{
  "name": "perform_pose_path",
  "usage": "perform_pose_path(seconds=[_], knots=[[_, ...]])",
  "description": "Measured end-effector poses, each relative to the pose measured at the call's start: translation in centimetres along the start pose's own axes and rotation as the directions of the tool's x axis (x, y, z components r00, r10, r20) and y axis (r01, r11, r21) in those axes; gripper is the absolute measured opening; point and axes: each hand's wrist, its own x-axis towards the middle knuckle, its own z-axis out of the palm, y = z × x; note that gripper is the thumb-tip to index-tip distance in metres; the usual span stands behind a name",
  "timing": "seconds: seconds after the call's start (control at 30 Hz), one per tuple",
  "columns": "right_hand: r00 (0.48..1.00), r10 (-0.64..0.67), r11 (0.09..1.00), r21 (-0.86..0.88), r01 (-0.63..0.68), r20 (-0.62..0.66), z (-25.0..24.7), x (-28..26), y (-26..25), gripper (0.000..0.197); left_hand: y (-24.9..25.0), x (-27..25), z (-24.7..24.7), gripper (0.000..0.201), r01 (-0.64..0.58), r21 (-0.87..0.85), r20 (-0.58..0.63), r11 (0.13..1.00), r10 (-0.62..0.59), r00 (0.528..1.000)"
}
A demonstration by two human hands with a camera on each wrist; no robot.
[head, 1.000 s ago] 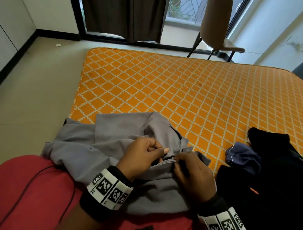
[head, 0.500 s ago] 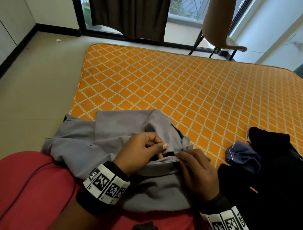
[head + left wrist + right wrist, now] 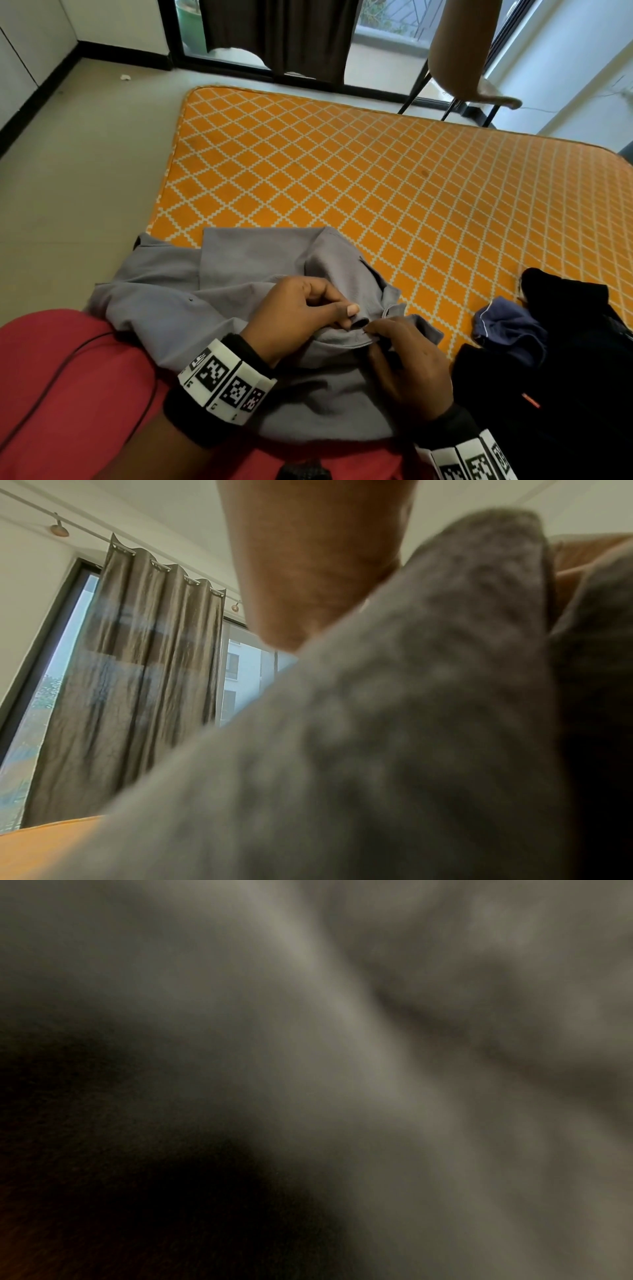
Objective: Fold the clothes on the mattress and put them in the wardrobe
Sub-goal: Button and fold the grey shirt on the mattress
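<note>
a home bedroom: floor mattress (image 3: 376, 192), curtain (image 3: 274, 34), chair (image 3: 459, 51).

orange white-lattice mattress (image 3: 376, 192), grey garment (image 3: 239, 274), black clothes (image 3: 565, 377)

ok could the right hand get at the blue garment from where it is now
Probably yes. The right hand is pinching the grey shirt, so it must let go first; the blue garment lies uncovered just to its right, against the black clothes.

Left hand (image 3: 301, 308) fingers curled pinching, right hand (image 3: 407, 366) apparently pinching too
</note>
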Motion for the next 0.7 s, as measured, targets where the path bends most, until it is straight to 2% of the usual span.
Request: perform_pose_path(seconds=[0.17, 0.27, 0.5, 0.7], knots=[[1.0, 0.004, 1.0, -0.027, -0.003, 0.021, 0.19, -0.25, 0.28, 0.011, -0.15, 0.14, 0.03, 0.008, -0.003, -0.003, 0.008, 1.0, 0.003, 1.0], [1.0, -0.013, 0.999, -0.029, 0.013, 0.017, 0.1, -0.24, 0.29, 0.003, -0.26, 0.16, 0.01, 0.009, -0.007, 0.003, 0.011, 1.0, 0.007, 1.0], [1.0, -0.013, 1.0, -0.023, 0.013, 0.024, -0.06, -0.17, 0.08, 0.016, -0.34, 0.21, 0.07, 0.011, -0.02, 0.074, 0.025, 0.997, 0.019, 1.0], [0.991, -0.137, 0.982, -0.132, 0.135, -0.005, -0.36, 0.33, 0.26, 0.014, -0.5, 0.25, 0.23, 0.015, -0.026, 0.13, 0.018, 0.991, 0.024, 1.0]])
